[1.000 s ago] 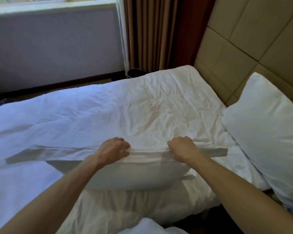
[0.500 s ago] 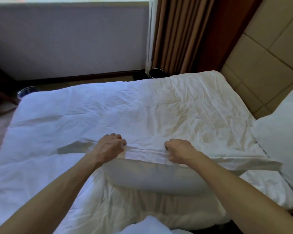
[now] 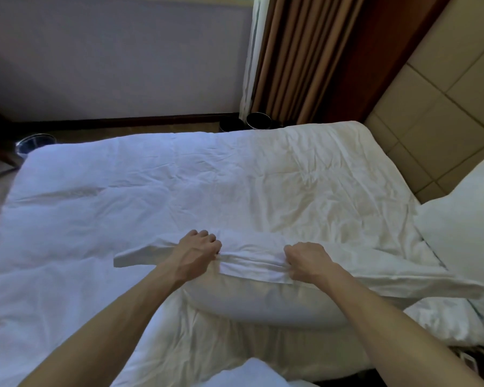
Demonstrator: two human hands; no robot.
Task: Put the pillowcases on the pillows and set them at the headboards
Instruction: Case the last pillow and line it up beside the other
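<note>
Pillow [image 3: 263, 305] aslant now (bins [image 3: 259, 120] beyond bed [image 3: 179, 177])

My left hand [image 3: 199, 254] and right hand [image 3: 308, 261] each grip the bunched top edge of a white pillowcase [image 3: 253, 261], fingers curled into the cloth, with a band of fabric stretched between them. The pillow [image 3: 263, 305] hangs below that edge, over the near side of the bed [image 3: 151, 191], and flat flaps of the case stick out left and right past my hands. The bed's white cover is creased. At the right, 1 more pillow [image 3: 464, 233] leans against the padded tan headboard [image 3: 444, 107]. Beyond the bed's far side, a brown curtain [image 3: 299, 57] hangs with 1 dark bin [image 3: 259, 120] at its foot, and another bin [image 3: 35, 142] stands by the far left corner.
</note>
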